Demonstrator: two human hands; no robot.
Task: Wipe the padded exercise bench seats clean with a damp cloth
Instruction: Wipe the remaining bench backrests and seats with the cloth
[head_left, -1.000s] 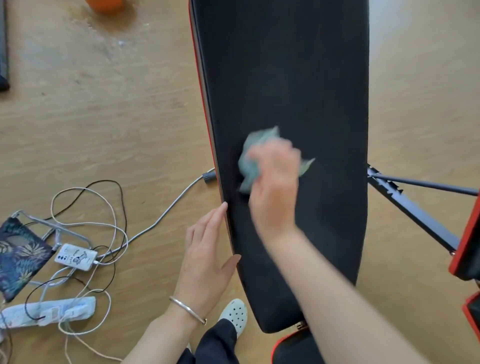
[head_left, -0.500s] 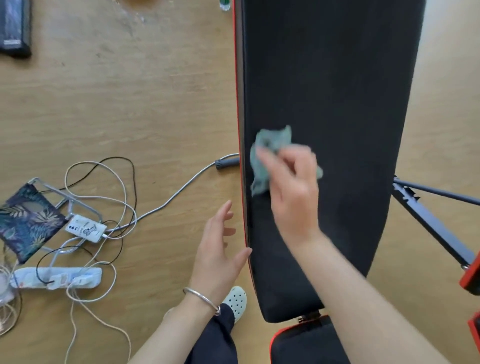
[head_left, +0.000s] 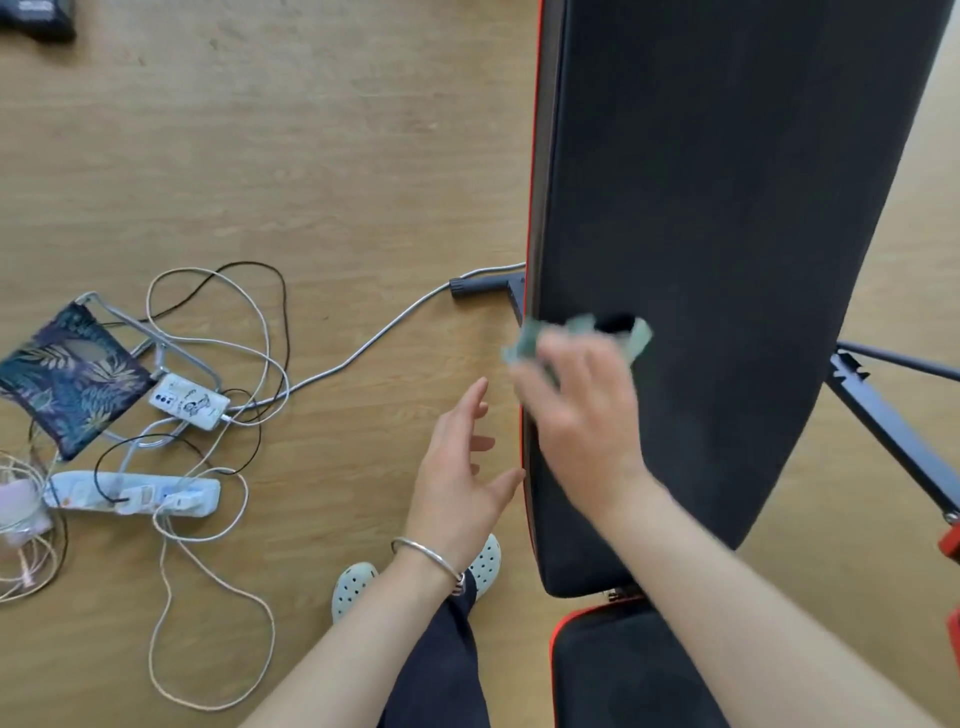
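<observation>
Head view, nearest first: the short seat pad (head_left: 623, 670), black with red piping, lay at the bottom of the picture, and a narrow gap parted it from the rounded near end of the long back pad (head_left: 727, 208). Just left of that pad the left hand (head_left: 462, 467), a bangle (head_left: 426, 553) on its wrist, hung over the wooden floor (head_left: 311, 156) with its fingers straight and loosely spread, holding nothing. Its thumb tip came close to the pad's red edge, though whether it touched could not be told. A little farther on, the right hand (head_left: 582, 415), smeared by motion, lay over the pad's left margin with the grey-green cloth (head_left: 641, 335) bunched under its fingers. Cloth poked out beyond the fingertips on both sides, the left tip overhanging the pad's edge. The pad's long axis ran straight away from the person, so most of its black surface lay ahead of the cloth and to its right. The right hand was the working one and already on the pad. The next strokes would likely need to run away along that axis and across toward the far right edge.
</observation>
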